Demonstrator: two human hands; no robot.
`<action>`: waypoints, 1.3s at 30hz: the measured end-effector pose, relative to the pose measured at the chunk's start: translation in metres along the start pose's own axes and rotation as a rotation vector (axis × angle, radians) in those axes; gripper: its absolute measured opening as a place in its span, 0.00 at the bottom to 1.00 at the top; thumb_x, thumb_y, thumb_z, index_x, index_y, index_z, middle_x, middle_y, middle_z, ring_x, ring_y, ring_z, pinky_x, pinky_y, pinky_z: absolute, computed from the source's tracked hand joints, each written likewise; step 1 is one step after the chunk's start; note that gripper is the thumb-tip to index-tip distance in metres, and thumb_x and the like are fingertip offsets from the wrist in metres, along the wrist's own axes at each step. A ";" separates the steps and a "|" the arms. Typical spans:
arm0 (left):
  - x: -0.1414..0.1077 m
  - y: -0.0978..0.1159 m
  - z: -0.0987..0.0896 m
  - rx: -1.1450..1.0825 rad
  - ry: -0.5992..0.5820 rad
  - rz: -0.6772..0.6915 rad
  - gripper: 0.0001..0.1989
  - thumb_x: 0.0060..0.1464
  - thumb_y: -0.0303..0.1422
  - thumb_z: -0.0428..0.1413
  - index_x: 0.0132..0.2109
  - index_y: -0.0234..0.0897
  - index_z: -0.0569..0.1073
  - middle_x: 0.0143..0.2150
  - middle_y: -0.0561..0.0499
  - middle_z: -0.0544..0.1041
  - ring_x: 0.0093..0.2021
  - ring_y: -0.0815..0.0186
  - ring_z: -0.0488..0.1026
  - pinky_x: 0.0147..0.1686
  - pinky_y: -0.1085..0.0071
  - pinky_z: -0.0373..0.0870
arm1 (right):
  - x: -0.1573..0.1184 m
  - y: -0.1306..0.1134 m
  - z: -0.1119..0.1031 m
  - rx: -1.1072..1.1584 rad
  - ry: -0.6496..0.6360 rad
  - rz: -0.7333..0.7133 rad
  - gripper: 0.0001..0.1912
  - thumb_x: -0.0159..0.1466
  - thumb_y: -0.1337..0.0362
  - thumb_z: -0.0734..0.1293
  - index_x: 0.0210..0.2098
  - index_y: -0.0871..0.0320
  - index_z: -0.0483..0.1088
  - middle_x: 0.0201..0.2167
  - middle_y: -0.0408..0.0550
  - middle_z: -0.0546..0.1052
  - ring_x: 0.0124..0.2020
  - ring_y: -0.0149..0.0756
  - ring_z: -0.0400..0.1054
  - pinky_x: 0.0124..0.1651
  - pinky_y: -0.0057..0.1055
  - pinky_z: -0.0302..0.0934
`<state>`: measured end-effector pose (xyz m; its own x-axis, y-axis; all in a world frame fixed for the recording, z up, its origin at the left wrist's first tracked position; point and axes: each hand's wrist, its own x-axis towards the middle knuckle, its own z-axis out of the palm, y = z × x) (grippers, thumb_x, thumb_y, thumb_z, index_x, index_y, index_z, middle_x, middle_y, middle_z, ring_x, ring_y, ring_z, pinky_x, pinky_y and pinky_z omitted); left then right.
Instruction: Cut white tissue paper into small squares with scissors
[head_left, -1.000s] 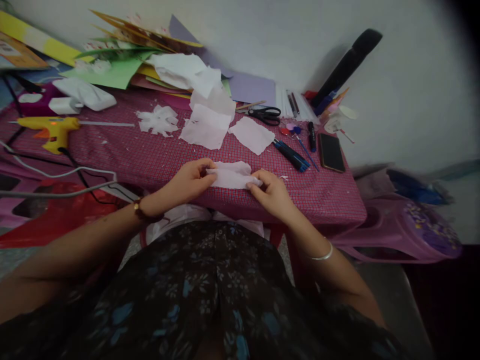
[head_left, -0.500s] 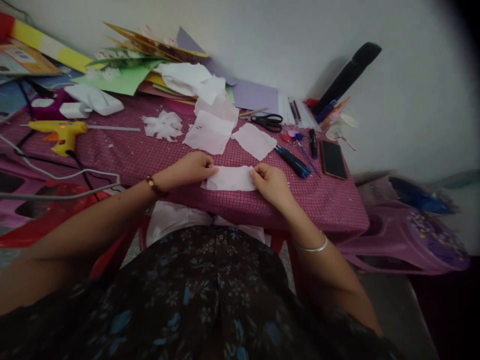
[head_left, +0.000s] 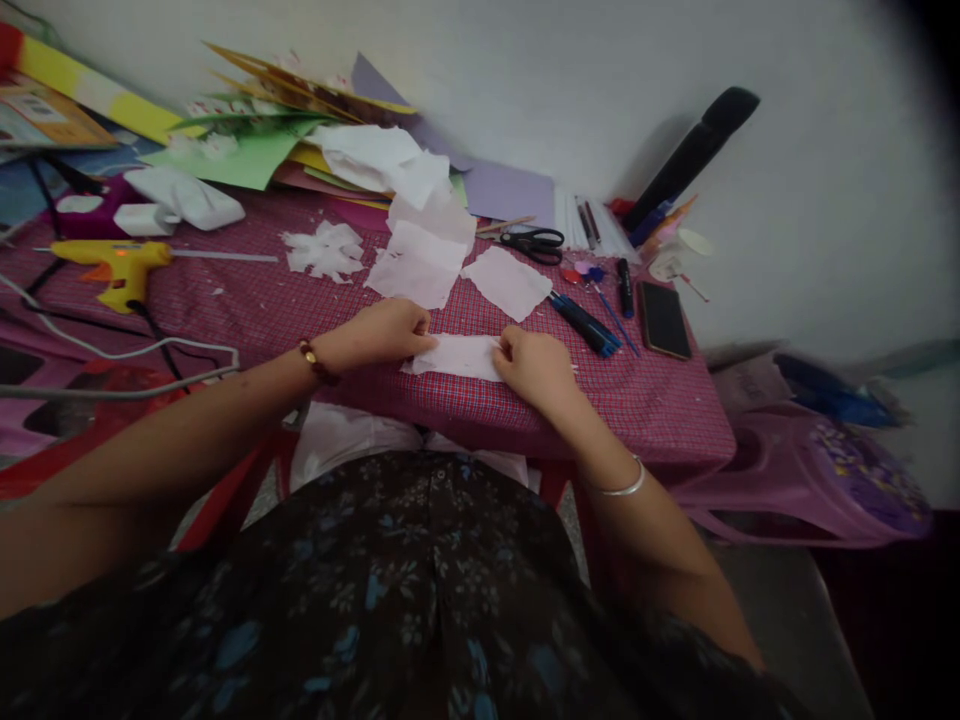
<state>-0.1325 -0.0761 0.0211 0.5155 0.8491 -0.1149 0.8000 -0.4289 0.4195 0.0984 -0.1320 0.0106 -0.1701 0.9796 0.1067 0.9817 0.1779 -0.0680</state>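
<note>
A folded strip of thin white paper [head_left: 463, 358] lies at the front edge of the checked tablecloth. My left hand [head_left: 397, 330] pinches its left end between thumb and fingers. At the right end my right hand [head_left: 534, 365] is closed on the paper, fingers curled. Just beyond the strip are two flat pieces of the same white paper, one in the middle [head_left: 420, 262] and one to the right [head_left: 508, 283]. A pile of torn white scraps [head_left: 324, 250] sits further left.
A yellow glue gun [head_left: 124, 265] with cables stands at the left. Black scissors [head_left: 536, 243], a blue-black cutter [head_left: 589, 325], a marker [head_left: 625, 288] and a phone [head_left: 664, 318] lie to the right. Coloured papers [head_left: 240, 155] are heaped at the back. A pink stool [head_left: 795, 470] stands at the right.
My right hand has shifted slightly left along the paper, and its fingers are curled more. The strip looks a little narrower, its lower edge nearer the top one.
</note>
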 end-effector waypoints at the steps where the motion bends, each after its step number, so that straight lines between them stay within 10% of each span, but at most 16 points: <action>1: 0.001 -0.001 0.000 -0.007 0.002 0.007 0.12 0.52 0.38 0.54 0.24 0.38 0.66 0.21 0.51 0.71 0.22 0.68 0.63 0.26 0.68 0.50 | 0.000 0.000 0.000 -0.008 -0.006 -0.002 0.12 0.66 0.60 0.60 0.37 0.57 0.74 0.31 0.55 0.81 0.30 0.43 0.72 0.29 0.34 0.45; 12: 0.002 -0.002 0.004 -0.016 0.097 0.016 0.08 0.49 0.36 0.59 0.29 0.39 0.68 0.23 0.50 0.73 0.23 0.66 0.63 0.27 0.68 0.49 | 0.009 0.008 -0.008 0.106 -0.015 -0.202 0.19 0.62 0.66 0.64 0.53 0.61 0.70 0.52 0.62 0.73 0.47 0.50 0.69 0.43 0.39 0.60; 22: -0.040 0.022 0.000 -0.202 0.397 0.041 0.14 0.52 0.35 0.59 0.46 0.37 0.75 0.28 0.51 0.73 0.28 0.65 0.66 0.31 0.69 0.56 | 0.043 0.013 -0.015 0.226 -0.287 -0.233 0.05 0.54 0.71 0.68 0.26 0.56 0.68 0.26 0.47 0.74 0.26 0.34 0.61 0.30 0.32 0.49; 26: -0.078 0.047 0.020 -0.701 0.001 0.170 0.09 0.55 0.37 0.57 0.30 0.37 0.73 0.26 0.52 0.73 0.26 0.68 0.67 0.28 0.72 0.61 | 0.037 0.013 -0.025 0.690 -0.265 -0.153 0.05 0.55 0.69 0.65 0.25 0.56 0.63 0.22 0.40 0.68 0.24 0.30 0.60 0.30 0.29 0.53; 29: -0.082 0.056 0.045 -1.106 -0.239 0.066 0.08 0.52 0.37 0.61 0.37 0.37 0.74 0.28 0.51 0.75 0.25 0.69 0.69 0.25 0.72 0.64 | 0.029 0.009 -0.036 1.044 -0.273 -0.090 0.07 0.58 0.61 0.65 0.27 0.55 0.62 0.22 0.38 0.66 0.24 0.29 0.60 0.29 0.28 0.56; 35: -0.035 0.065 0.057 -1.941 -0.035 0.130 0.17 0.50 0.36 0.65 0.47 0.41 0.73 0.51 0.45 0.77 0.49 0.61 0.76 0.46 0.64 0.73 | 0.015 0.005 -0.041 1.348 -0.170 -0.100 0.14 0.55 0.54 0.70 0.29 0.55 0.62 0.24 0.37 0.65 0.24 0.29 0.59 0.30 0.29 0.56; 39: -0.004 0.073 0.042 -2.025 0.377 0.204 0.15 0.50 0.39 0.65 0.43 0.38 0.75 0.50 0.45 0.78 0.50 0.59 0.75 0.48 0.63 0.73 | 0.007 0.002 -0.032 1.396 -0.128 -0.085 0.16 0.55 0.51 0.70 0.29 0.54 0.62 0.24 0.37 0.65 0.24 0.30 0.60 0.31 0.30 0.59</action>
<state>-0.0634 -0.1231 0.0141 0.2482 0.9644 0.0909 -0.7798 0.1433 0.6094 0.1020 -0.1281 0.0425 -0.3049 0.9494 0.0755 0.0878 0.1070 -0.9904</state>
